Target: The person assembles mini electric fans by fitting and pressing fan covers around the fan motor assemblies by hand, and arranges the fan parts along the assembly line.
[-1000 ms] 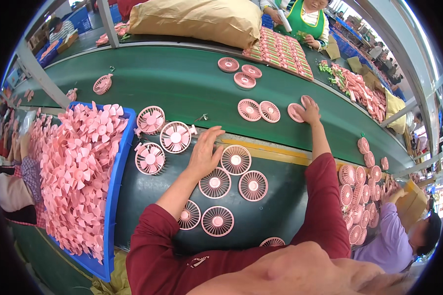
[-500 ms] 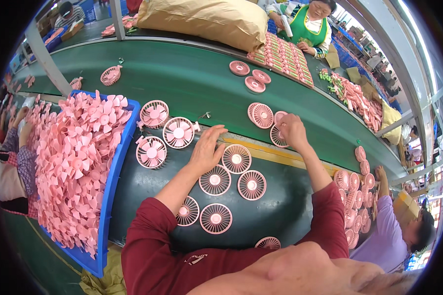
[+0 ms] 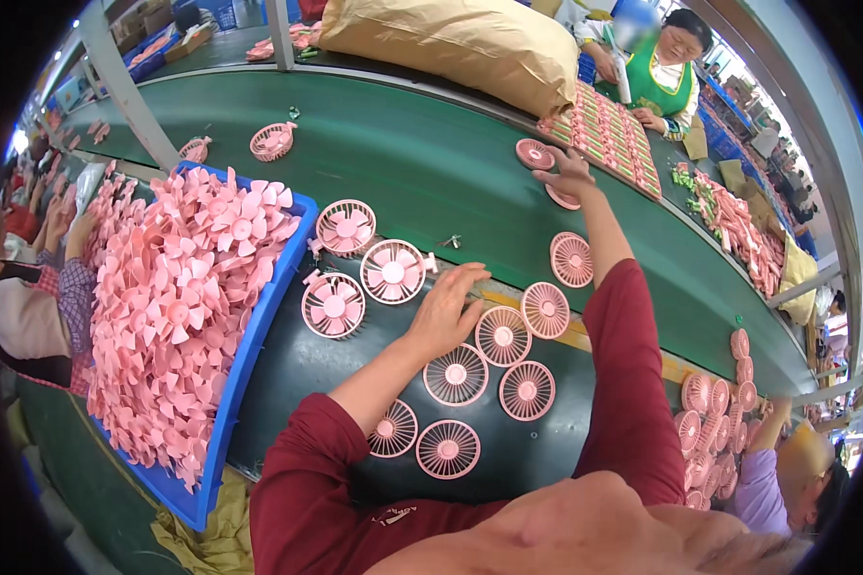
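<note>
My right hand (image 3: 573,176) reaches across the green conveyor belt, its fingers apart over a round pink fan grille (image 3: 564,198) that it partly covers. Another grille (image 3: 534,153) lies just beyond it, and stacked grilles (image 3: 572,261) lie nearer on the belt. My left hand (image 3: 446,309) rests with fingers stretched out by the belt's near edge, holding nothing visible. Right of it, one grille (image 3: 546,310) overlaps the yellow edge strip. Several more grilles (image 3: 455,374) lie face up on the dark table. Left of my left hand stand three pink fan housings (image 3: 393,271) with blades inside.
A blue crate (image 3: 222,422) heaped with pink fan blades (image 3: 177,297) stands at the left. Across the belt are a large tan sack (image 3: 451,48) and a worker in a green apron (image 3: 664,88). At right, a purple-sleeved person (image 3: 765,479) works by piled grilles (image 3: 710,431).
My right hand has let go of one grille, now at the yellow strip, and moved to the far grilles. The view has shifted, so things appear further right. My left hand stays near the belt edge.
</note>
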The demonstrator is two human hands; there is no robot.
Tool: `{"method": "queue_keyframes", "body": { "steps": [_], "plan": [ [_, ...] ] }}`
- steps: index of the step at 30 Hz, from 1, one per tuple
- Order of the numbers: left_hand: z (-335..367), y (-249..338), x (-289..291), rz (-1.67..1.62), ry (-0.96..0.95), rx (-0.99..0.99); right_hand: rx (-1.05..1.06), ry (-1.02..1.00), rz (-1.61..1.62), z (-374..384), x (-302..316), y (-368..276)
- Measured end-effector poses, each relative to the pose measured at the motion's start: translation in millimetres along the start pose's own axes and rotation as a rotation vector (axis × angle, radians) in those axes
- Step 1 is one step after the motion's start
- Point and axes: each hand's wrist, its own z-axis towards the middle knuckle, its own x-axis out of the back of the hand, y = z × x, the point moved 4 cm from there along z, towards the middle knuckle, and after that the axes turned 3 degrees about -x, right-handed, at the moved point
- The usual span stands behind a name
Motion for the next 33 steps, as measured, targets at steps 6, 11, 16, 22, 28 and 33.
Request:
{"method": "queue_keyframes", "body": {
  "steps": [6,11,16,22,28,33],
  "plan": [
    [-0.5,7.1,7.4,0.023,0.014,-0.017,0.022,0.222,-0.077,-34.3,-27.6,5.8],
    [-0.1,1.8,4.4,-0.030,0.026,0.017,0.249,0.208,0.087,-120.2,-16.1,19.8],
    [2.1,0.8,7.5,-0.078,-0.010,0.067,0.449,-0.145,0.190,-222.6,26.1,-6.1],
    [3.7,2.5,15.3,-0.046,-0.016,0.078,0.277,-0.009,0.466,-245.2,59.4,19.6],
    [30.0,21.7,-28.9,-0.140,-0.060,-0.012,-0.235,0.174,0.047,-195.2,21.5,219.4],
    [-0.8,3.9,4.7,-0.039,-0.014,0.041,-0.240,0.190,0.143,-198.0,1.6,114.4]
  ]
}}
